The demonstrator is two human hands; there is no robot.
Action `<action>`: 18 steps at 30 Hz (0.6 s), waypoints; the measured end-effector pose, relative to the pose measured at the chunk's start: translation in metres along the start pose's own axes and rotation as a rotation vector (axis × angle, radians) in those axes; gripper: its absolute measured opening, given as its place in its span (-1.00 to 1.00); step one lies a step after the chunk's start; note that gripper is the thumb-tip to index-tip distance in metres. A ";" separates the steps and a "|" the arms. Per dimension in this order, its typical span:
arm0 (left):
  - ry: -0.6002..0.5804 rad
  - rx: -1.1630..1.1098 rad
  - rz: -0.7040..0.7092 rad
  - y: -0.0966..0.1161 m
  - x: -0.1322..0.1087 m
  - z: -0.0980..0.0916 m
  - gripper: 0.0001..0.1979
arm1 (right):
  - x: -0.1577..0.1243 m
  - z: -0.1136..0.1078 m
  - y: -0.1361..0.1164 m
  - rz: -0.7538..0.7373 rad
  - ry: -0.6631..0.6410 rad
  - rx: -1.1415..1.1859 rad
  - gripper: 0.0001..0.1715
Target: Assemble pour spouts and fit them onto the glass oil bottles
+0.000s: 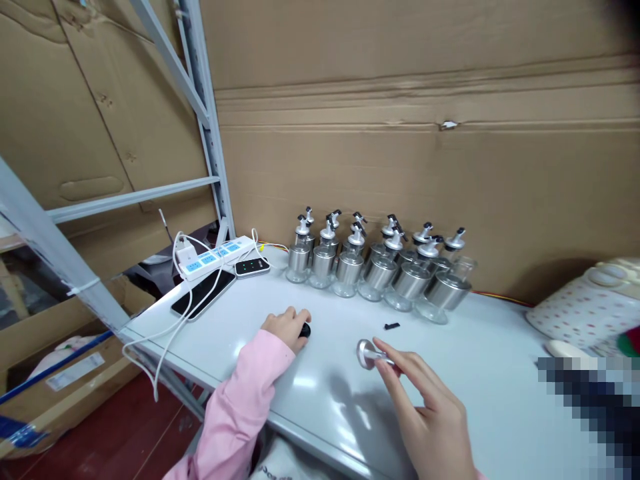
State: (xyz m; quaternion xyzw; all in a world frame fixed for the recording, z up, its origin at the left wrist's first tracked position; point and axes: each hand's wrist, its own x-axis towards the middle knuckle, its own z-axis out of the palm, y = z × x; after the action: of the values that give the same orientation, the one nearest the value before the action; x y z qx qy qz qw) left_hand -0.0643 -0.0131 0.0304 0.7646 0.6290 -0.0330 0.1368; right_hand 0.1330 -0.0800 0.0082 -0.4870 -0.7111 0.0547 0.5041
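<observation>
Where the left hand (287, 328) curls over a dark rounded piece (305, 330) on the glossy tabletop (500, 373), I cannot tell whether its fingers grip or merely touch. Farther right, a silvery spout (367, 354) with a flared, round end is pinched between the fingers of the right hand (433, 400); it looks light, stiff and slick, best held by its narrow stem. Beyond, a spoutless bottle (449, 290) looks heavier, its glass breakable, its brushed-metal sleeve the safer hold.
</observation>
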 end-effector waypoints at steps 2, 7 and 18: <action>-0.011 0.008 0.027 0.000 0.000 0.000 -0.74 | 0.006 -0.002 -0.001 -0.064 -0.037 -0.038 -0.77; -0.029 0.028 0.061 0.000 -0.001 -0.003 -0.73 | 0.042 0.005 0.000 -0.217 -0.322 -0.197 -0.72; 0.030 -0.036 0.092 -0.001 -0.001 0.002 -0.67 | 0.074 0.049 0.036 -0.307 -0.827 -0.398 -0.60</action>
State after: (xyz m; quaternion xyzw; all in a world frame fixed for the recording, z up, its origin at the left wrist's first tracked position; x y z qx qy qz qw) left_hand -0.0651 -0.0147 0.0283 0.7904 0.5958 -0.0038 0.1425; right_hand 0.1170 0.0143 0.0125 -0.4010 -0.9122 0.0316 0.0783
